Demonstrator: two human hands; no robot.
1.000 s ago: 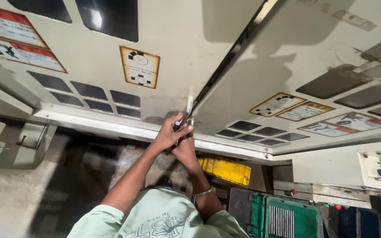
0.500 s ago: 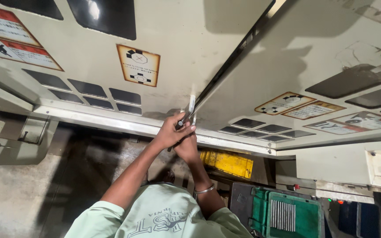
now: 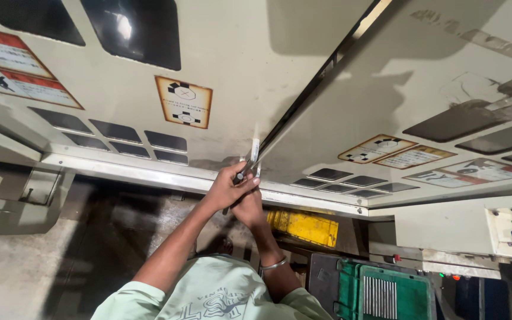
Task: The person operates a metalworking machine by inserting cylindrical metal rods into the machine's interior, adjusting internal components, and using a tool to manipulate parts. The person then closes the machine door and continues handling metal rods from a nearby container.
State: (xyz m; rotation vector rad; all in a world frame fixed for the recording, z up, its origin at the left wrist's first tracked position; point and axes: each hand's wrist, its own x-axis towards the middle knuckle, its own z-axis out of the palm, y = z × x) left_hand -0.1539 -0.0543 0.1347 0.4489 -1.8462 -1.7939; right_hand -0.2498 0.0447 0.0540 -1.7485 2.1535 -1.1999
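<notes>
Both hands (image 3: 238, 192) clasped on a slim tool (image 3: 250, 163) at the panel seam (image 3: 303, 101).

hands (image 3: 237, 192) slightly lower, tool (image 3: 251, 160) steeper

Single head-worn view, tilted up at pale machine doors (image 3: 256, 77) overhead, close range, both raised hands gripped together mid-frame, door seam (image 3: 309, 89) running up-right from the grip, wearer's green shirt (image 3: 214, 296) below it

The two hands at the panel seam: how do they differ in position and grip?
The left hand sits on top, fingers wrapped round a slim metal tool; the right hand lies beneath, mostly hidden, its grip unclear. The right wrist bears a metal bangle; the left is bare. Both press together at the seam.
</notes>
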